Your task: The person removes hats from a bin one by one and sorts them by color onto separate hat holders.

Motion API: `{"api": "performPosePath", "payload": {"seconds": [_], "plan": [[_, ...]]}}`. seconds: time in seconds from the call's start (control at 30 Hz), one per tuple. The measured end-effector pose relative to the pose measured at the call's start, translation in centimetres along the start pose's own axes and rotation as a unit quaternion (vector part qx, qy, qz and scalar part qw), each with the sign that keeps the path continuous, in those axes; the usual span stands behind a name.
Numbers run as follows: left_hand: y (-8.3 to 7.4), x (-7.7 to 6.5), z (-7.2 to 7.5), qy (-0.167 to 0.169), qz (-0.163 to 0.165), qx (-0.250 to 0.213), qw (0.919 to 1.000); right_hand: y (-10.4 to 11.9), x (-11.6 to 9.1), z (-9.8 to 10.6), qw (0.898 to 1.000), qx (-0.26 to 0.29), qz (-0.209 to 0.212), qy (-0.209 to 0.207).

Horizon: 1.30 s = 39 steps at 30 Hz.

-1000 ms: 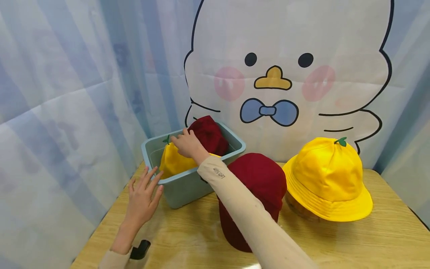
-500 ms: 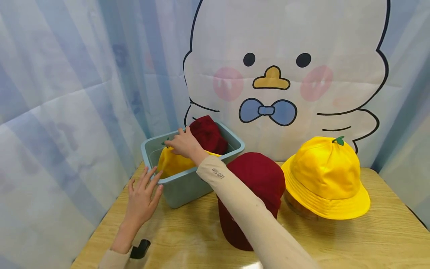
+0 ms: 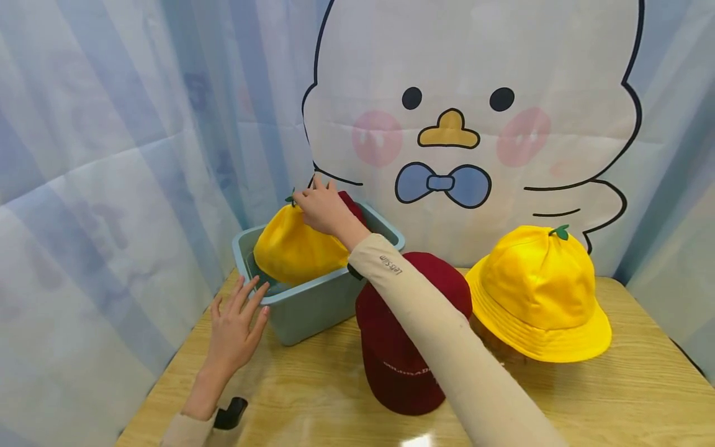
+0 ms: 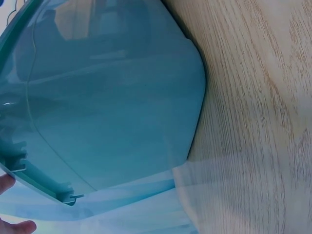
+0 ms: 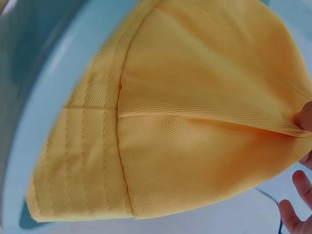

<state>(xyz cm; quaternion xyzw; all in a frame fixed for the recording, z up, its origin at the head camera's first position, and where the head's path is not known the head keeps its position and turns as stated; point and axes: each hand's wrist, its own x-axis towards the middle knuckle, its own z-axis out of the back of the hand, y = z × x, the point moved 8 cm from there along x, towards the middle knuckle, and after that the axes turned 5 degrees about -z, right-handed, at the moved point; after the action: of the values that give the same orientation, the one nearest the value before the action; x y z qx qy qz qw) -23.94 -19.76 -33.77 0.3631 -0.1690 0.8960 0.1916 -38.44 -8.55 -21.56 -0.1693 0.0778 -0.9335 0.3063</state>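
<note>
A yellow bucket hat [image 3: 298,245] with a green leaf on top hangs partly inside the blue-grey bin [image 3: 313,320]. My right hand [image 3: 324,208] pinches its crown near the leaf; the right wrist view shows the fabric of the hat [image 5: 195,122] drawn into a fold at the fingertips. Behind that hand, a dark red cap [image 3: 352,208] in the bin is mostly hidden. My left hand [image 3: 234,326] has its fingers spread, touching the bin's near left corner. In the left wrist view the bin wall [image 4: 112,97] fills much of the picture.
On the wooden table [image 3: 313,397], a dark red cap [image 3: 399,354] with lettering lies below my right forearm. A second yellow bucket hat [image 3: 539,292] sits at the right on a stand. A curtain with a cartoon bird [image 3: 447,56] hangs behind.
My right hand has risen with the yellow bucket hat, lifting it higher above the bin's rim and covering more of the red cap behind. The left hand has stayed at the bin's corner.
</note>
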Motion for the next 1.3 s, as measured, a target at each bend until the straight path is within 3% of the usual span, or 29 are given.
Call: {"api": "performPosePath", "payload": {"seconds": [0.13, 0.37, 0.57, 0.83, 1.07, 1.3], "plan": [[0.0, 0.0, 0.1, -0.002, -0.005, 0.003, 1.0, -1.7, -0.1, 1.7, 0.999, 0.03, -0.018, -0.021], [-0.1, 0.1, 0.0, -0.002, -0.004, 0.004, 1.0, -4.3, -0.4, 5.3, 0.99, 0.103, -0.017, -0.095], [-0.1, 0.1, -0.1, 0.0, -0.001, 0.0, 1.0, -6.5, -0.9, 7.6, 0.991, 0.08, -0.028, -0.101], [0.0, 0.0, -0.1, 0.005, 0.009, -0.001, 0.9999, -8.6, -2.5, 8.8, 0.994, 0.061, -0.028, -0.09], [0.0, -0.1, -0.1, 0.006, 0.007, 0.002, 1.0, -8.9, -3.9, 9.6, 0.995, 0.006, 0.003, -0.098], [-0.1, -0.2, -0.1, 0.001, 0.003, -0.002, 1.0, -8.6, -4.7, 10.8, 0.992, 0.04, 0.036, -0.114]]}}
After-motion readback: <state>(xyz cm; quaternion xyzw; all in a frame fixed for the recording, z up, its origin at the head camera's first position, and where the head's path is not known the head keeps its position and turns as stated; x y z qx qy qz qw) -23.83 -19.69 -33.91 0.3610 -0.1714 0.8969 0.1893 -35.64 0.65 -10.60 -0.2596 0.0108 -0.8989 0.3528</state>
